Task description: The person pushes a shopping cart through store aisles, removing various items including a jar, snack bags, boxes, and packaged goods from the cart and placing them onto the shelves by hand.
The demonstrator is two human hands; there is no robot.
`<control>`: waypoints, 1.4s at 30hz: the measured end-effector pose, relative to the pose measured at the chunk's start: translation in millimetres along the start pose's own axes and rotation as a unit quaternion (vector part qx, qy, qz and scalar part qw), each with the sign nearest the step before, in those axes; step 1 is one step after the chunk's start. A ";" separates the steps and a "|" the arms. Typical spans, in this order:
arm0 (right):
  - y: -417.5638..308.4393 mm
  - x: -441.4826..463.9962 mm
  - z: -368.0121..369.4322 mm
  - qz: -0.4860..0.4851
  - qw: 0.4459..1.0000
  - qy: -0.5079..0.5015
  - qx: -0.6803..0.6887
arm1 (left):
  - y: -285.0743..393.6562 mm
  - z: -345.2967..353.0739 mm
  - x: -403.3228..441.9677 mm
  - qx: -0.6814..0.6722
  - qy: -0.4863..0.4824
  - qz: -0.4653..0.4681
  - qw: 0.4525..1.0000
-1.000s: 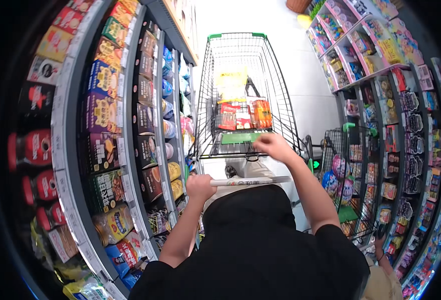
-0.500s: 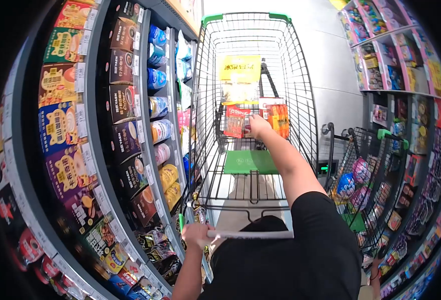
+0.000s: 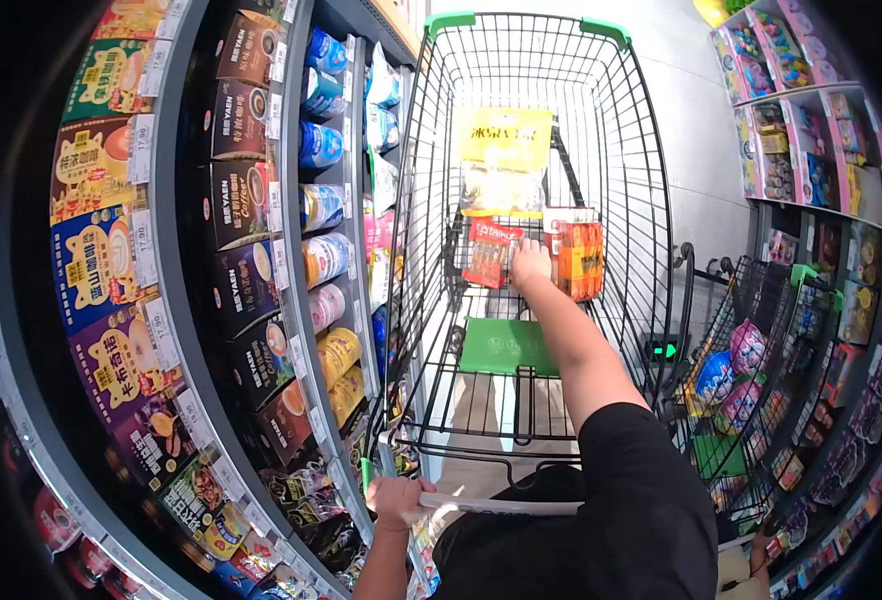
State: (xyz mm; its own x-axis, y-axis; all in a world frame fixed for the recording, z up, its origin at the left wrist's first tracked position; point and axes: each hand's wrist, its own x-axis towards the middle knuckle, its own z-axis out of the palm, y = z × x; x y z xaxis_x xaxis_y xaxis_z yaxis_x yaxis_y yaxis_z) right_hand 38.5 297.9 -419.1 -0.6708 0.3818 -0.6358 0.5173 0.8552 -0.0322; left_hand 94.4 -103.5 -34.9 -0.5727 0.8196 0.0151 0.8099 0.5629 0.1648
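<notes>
My left hand (image 3: pixel 398 502) is wrapped around the left end of the shopping cart's white push handle (image 3: pixel 501 507). Reaching down into the black wire cart (image 3: pixel 651 300), my right hand (image 3: pixel 532 265) has its fingers curled at the right edge of a red packet (image 3: pixel 489 252) with a clear front. The fingertips are partly hidden, but they appear to pinch that edge. Just right of this hand lies an orange and red package (image 3: pixel 581 258). Beyond them is a yellow-topped bag (image 3: pixel 504 160) with a see-through lower part. A green panel (image 3: pixel 506 346) sits nearer to me.
Shelves of boxed coffee (image 3: pixel 241 200) and canisters (image 3: pixel 326 258) run close along the left. On the right stands another cart (image 3: pixel 731 400) holding pink and blue round packages, beside shelves of packaged goods (image 3: pixel 821 150). Pale floor (image 3: pixel 696 130) shows ahead.
The cart and its contents appear slightly farther right and larger in view. My right hand stays by the red packet's edge, its fingers now pointing more downward. My left hand keeps holding the handle.
</notes>
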 end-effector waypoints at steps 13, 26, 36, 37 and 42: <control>29.3 -114.2 -95.3 -0.102 0.964 0.062 0.236 | -13.1 -24.8 -39.7 -0.087 -0.143 -0.044 0.985; -37.7 -512.6 -370.3 -0.281 0.818 0.026 0.502 | 35.2 -175.7 75.4 -0.763 -0.189 -0.072 0.614; -109.0 -638.6 -310.9 -0.113 0.592 0.134 0.786 | 30.9 -238.5 13.2 -0.817 -0.153 -0.118 0.543; -111.6 -638.9 -307.9 -0.125 0.606 0.166 0.768 | 32.2 -241.9 9.9 -0.812 -0.150 -0.107 0.554; -114.5 -645.5 -329.2 -0.167 0.615 0.177 0.750 | 38.8 -249.9 7.9 -0.820 -0.086 -0.084 0.560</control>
State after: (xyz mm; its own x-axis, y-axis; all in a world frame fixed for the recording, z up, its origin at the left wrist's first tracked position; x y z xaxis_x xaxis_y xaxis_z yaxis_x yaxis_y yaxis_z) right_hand 237.3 68.9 248.8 -0.8094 0.5515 -0.2018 0.0491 -0.2789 -0.9591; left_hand 89.7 -101.8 218.0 -0.4891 0.8469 -0.2088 -0.5392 -0.1055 0.8355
